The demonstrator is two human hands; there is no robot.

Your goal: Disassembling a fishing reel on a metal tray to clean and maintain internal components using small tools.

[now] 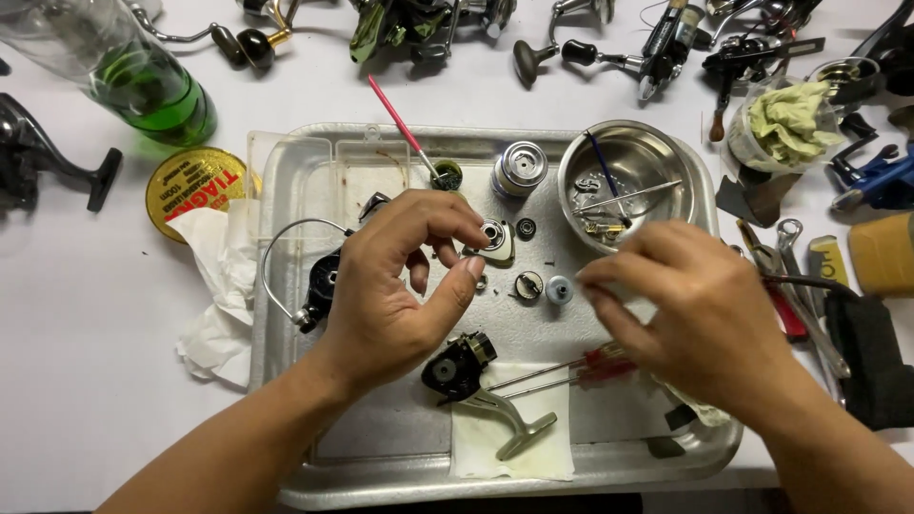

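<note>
Head view of a fishing reel in pieces on a metal tray [286,190]. The left hand [395,286] is curled, thumb and forefinger pinching a small pale side plate with a round bearing seat [495,240], held just above the tray floor near its middle. The right hand [695,314] hovers just right of the loose parts, its fingers drawn together; whether they nip a small part cannot be told.

Disassembly appears well advanced. The dark reel body with its handle stem [466,376] lies on a stained paper pad [514,447] at the tray's near edge, touching 2 red-handled screwdrivers [590,366]. The rotor with its wire bail arm [314,286] sits at the tray's left, partly hidden by the left wrist. The silver spool [520,169] stands upright near the far rim, and just beside it a steel bowl [624,181] holds several small parts and a thin tool. 3 small round parts [533,286] lie apart between the hands. A pink-handled brush [405,133] rests with its tip in a small green-rimmed pot [446,176].

Judged from this layout, the taking-apart is largely done, while cleaning or greasing of the small parts and all reassembly seem left to do. Other reels [419,29], a green bottle [143,86] and hand tools [800,276] surround the tray.
</note>
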